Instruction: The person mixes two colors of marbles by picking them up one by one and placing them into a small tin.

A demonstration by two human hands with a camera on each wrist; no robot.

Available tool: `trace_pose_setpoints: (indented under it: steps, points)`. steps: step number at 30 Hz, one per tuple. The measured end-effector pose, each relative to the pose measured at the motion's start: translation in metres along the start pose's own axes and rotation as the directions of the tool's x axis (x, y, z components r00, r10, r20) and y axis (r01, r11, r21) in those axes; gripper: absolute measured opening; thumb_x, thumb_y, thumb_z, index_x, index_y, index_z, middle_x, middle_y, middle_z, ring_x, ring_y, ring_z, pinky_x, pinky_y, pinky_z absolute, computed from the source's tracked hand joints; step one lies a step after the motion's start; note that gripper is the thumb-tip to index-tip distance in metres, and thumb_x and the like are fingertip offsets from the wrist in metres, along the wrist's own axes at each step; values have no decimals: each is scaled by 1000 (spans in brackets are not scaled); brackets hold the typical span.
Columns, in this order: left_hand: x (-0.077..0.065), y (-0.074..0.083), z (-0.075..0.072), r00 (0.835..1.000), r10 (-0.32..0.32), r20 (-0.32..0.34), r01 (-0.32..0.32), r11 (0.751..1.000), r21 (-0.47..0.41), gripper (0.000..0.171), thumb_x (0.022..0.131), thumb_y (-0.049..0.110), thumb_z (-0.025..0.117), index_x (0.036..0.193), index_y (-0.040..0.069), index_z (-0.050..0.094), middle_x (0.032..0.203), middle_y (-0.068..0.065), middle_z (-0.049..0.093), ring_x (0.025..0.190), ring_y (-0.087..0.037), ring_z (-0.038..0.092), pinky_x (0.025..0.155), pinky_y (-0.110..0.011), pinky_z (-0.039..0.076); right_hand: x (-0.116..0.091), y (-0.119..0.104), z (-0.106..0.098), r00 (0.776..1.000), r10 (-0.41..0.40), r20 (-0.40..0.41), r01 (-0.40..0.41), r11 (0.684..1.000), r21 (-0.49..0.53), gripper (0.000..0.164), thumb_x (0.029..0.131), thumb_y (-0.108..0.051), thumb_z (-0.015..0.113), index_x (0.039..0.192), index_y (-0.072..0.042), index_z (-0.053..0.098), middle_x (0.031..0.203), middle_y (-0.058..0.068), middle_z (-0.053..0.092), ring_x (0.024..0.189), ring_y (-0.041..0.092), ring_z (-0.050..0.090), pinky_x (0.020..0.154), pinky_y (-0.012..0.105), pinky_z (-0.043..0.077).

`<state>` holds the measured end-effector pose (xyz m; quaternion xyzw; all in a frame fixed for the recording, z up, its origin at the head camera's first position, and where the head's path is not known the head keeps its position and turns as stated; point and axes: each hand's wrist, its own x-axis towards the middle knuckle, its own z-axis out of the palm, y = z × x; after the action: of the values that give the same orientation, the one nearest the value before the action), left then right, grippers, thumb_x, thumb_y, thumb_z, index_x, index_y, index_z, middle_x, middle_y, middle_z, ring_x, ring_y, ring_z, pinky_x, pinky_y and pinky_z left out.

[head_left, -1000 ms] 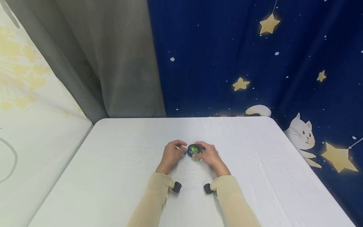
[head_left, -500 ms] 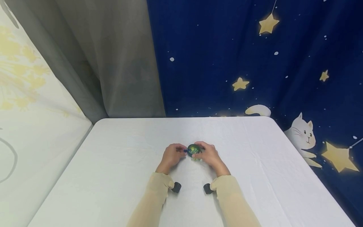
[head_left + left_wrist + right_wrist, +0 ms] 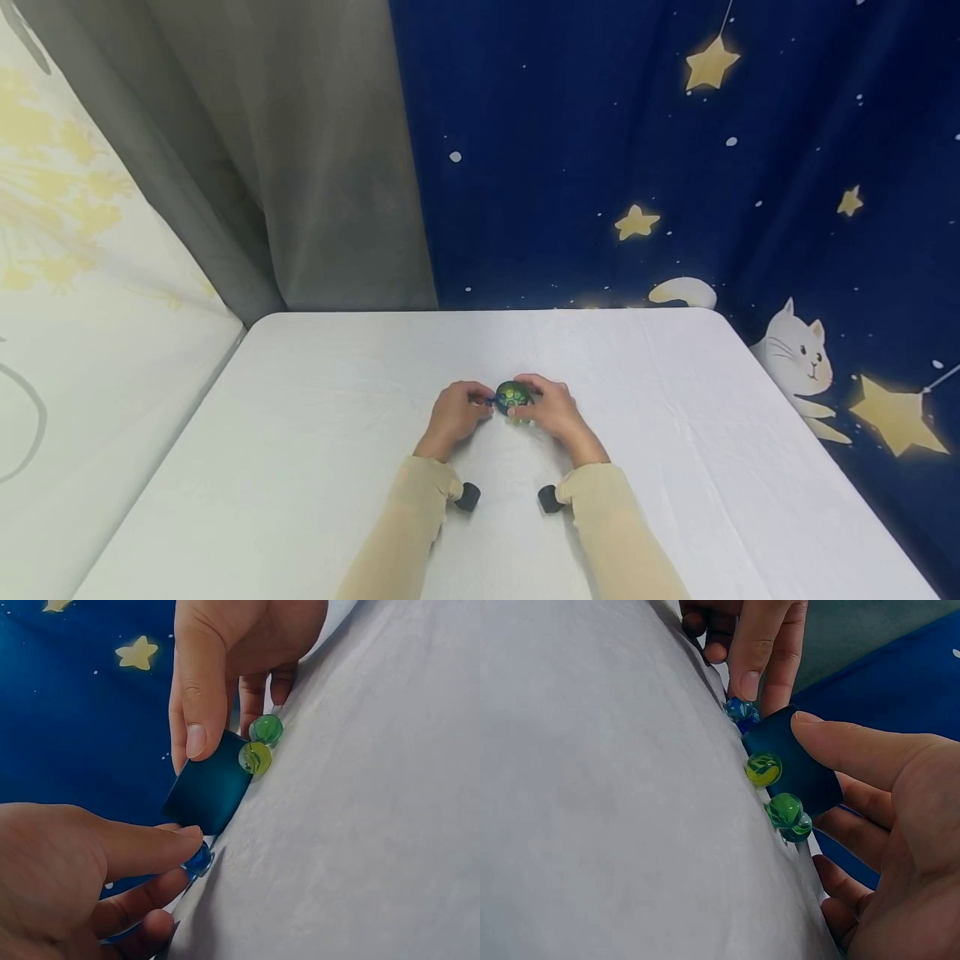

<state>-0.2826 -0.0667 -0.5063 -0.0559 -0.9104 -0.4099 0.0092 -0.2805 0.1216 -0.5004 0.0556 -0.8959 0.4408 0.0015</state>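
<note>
My right hand point(image 3: 551, 407) grips a small dark teal cup point(image 3: 210, 787) by its side, thumb toward me and fingers behind. From above, the cup point(image 3: 512, 398) looks round, with yellow-green round shapes within its rim. At its left, my left hand point(image 3: 455, 408) pinches a blue glass marble point(image 3: 198, 859) between thumb and fingers; another blue marble lies close by in the right wrist view. On the cup's near side, a yellow-swirled marble point(image 3: 764, 769) and green marbles point(image 3: 786, 811) sit on the white cloth. The right hand's lower fingers curl beside them.
A white cloth covers the table point(image 3: 322, 467). Behind it hang a grey curtain point(image 3: 337, 167) and a dark blue curtain point(image 3: 540, 167) with stars and a cat. Each wrist carries a black device point(image 3: 468, 497) at the cuff.
The left hand's raised fingers have come down and closed round a blue marble beside the cup. The right hand and the cup have stayed in place.
</note>
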Motion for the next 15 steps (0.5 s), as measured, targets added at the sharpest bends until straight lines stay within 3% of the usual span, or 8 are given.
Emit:
trace_pose_setpoints:
  steps: [7,15]
  points:
    - [-3,2,3,1000,-3,-19,4,1000,27,16,78,9,79,91,15,73,87,2,66,87,-21,61,83,-42,47,-2,-1,-1,1000,1,3,-2,1000,9,53,73,-21,85,123,-19,66,126,12,63,121,33,54,101,57,33]
    - [-2,0,5,999,-1,-34,2,999,33,14,78,8,78,88,17,72,80,5,62,77,-15,58,77,-38,46,-1,2,0,1000,7,5,-7,1000,0,54,72,-22,85,123,-18,66,127,13,63,120,34,54,101,57,34]
